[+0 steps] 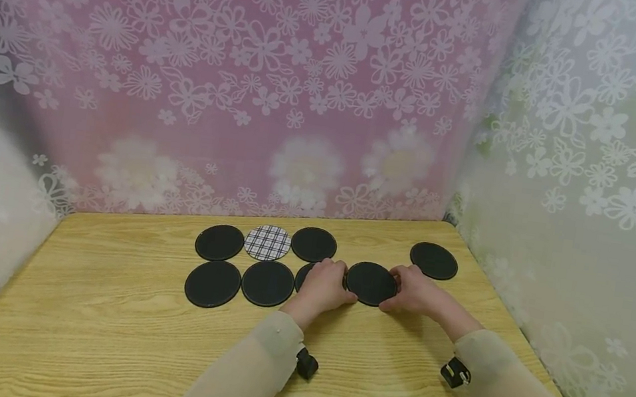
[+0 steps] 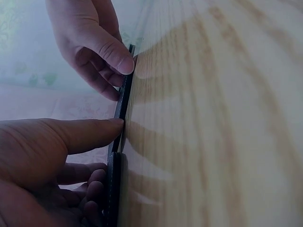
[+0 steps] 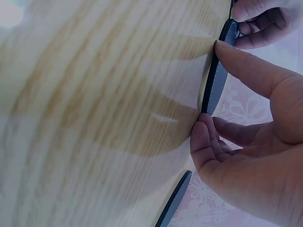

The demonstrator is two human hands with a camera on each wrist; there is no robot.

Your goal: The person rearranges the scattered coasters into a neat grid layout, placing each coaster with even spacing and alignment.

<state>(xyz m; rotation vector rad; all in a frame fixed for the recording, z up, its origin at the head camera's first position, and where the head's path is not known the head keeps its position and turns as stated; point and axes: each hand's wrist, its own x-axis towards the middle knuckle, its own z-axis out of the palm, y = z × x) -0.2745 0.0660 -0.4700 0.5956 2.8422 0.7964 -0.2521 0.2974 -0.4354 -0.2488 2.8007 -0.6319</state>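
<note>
Both hands are at a round black coaster with a stitched edge, which lies flat at the tabletop. My right hand grips its right side, thumb at the near edge and curled fingers round the side. On the opposite side, my left hand holds it with the thumb against the near edge. The left hand's curled fingers reach over a neighbouring black coaster, which that hand partly hides. A second black coaster and a third continue this front row leftward.
Behind stand in a row a black coaster, a plaid white coaster and another black coaster. Apart at the right lies one more black coaster. Flowered curtains border the wooden table at the back and sides.
</note>
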